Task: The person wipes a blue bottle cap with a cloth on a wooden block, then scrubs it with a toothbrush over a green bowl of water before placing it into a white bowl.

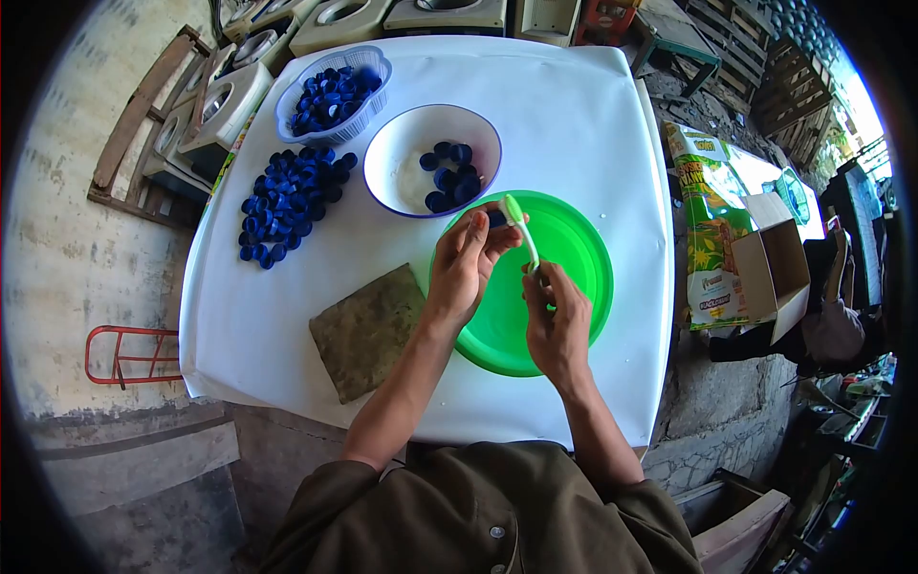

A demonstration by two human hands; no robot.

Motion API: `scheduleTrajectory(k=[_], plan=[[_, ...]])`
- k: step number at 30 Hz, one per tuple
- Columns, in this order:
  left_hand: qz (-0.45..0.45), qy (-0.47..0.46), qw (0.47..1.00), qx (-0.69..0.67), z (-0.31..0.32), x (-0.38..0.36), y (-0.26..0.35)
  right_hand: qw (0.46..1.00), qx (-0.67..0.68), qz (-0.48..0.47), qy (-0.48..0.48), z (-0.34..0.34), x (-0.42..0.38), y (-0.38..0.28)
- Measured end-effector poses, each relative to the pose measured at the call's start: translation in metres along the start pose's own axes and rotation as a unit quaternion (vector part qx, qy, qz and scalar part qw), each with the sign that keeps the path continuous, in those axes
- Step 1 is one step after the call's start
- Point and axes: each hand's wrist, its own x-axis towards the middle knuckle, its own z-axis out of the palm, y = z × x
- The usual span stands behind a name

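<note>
Over a green basin (492,330), my left hand (459,273) pinches a dark blue bottle cap (496,218) between thumb and fingers. A toothbrush (531,244) with a white and green handle is gripped in my right hand (559,320), its green-backed head right at the cap. Just beyond the basin, a white bowl (387,158) with a blue rim holds several blue caps (459,180) and a whitish substance. To the left lies a loose pile of blue caps (290,198). Behind that pile, a pale blue plastic basket (365,122) holds more caps (330,98).
A grey-brown square slab (368,332) lies under my left forearm on the white-covered table (574,105). Past the right edge are an open cardboard box (770,268) and a seated person (837,330). A red metal frame (134,354) stands left; white machine casings (339,21) line the back.
</note>
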Motion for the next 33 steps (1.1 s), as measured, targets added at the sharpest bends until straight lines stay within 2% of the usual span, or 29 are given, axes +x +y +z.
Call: scheduleTrajectory(k=[6, 10, 14, 18, 22, 29, 33], plan=[[-0.016, -0.009, 1.000, 0.022, -0.006, 0.000, 0.001, 0.999, -0.041, 0.023, -0.015, -0.005, 0.003, 0.007], [0.001, -0.018, 1.000, 0.024, -0.005, 0.000, 0.000, 0.999, 0.002, 0.000, -0.043, -0.004, -0.002, -0.007], [-0.007, -0.011, 1.000, 0.024, -0.002, -0.001, 0.002, 1.000, -0.005, 0.020, 0.002, -0.003, 0.003, 0.003], [-0.002, -0.015, 1.000, 0.019, 0.000, -0.001, 0.002, 0.999, 0.041, 0.021, -0.028, -0.002, -0.002, -0.010], [-0.009, -0.009, 1.000, 0.008, -0.003, -0.001, 0.002, 0.999, -0.004, 0.034, -0.007, -0.005, 0.001, 0.002], [0.012, -0.005, 1.000, -0.023, -0.002, -0.001, 0.000, 0.999, 0.033, 0.031, -0.022, -0.002, -0.003, -0.009], [-0.002, -0.019, 0.999, -0.026, 0.000, -0.003, 0.004, 0.999, -0.005, 0.030, -0.020, -0.006, 0.002, -0.003]])
